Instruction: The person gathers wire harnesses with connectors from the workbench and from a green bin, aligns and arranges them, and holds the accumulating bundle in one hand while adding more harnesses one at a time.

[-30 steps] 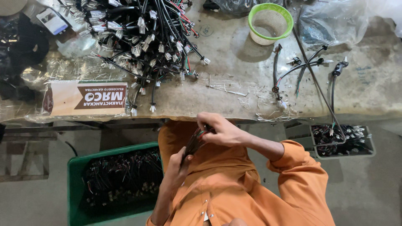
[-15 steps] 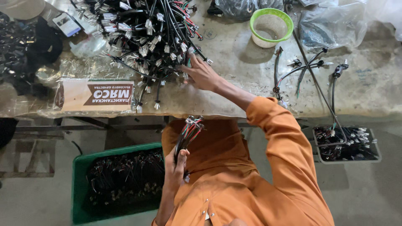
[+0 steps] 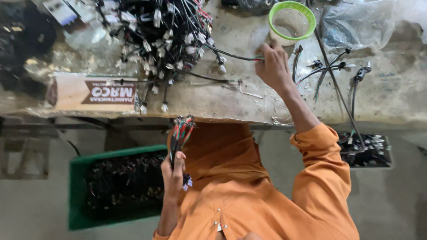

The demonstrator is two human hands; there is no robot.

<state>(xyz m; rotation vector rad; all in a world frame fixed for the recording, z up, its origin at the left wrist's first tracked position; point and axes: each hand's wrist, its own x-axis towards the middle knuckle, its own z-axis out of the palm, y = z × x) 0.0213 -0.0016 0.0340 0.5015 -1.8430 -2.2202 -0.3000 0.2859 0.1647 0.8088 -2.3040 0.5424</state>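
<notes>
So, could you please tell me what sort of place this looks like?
Probably a small wire-harness assembly workshop: a heap of black cables with white connectors on a worn workbench, and a green crate of more cables on the floor.

- The shirt [image 3: 275, 195] is plain orange.
- The cup [image 3: 292, 20] has a bright green rim.
- The crate [image 3: 78, 195] is dark green.
- The wires [image 3: 180, 133] are red, green and black.
- The plugs [image 3: 158, 20] are white.

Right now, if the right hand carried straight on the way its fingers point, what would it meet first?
The right hand points up the bench toward the green-rimmed cup, which sits just past the fingertips. The cup would probably come first, though depth is hard to judge.
</notes>
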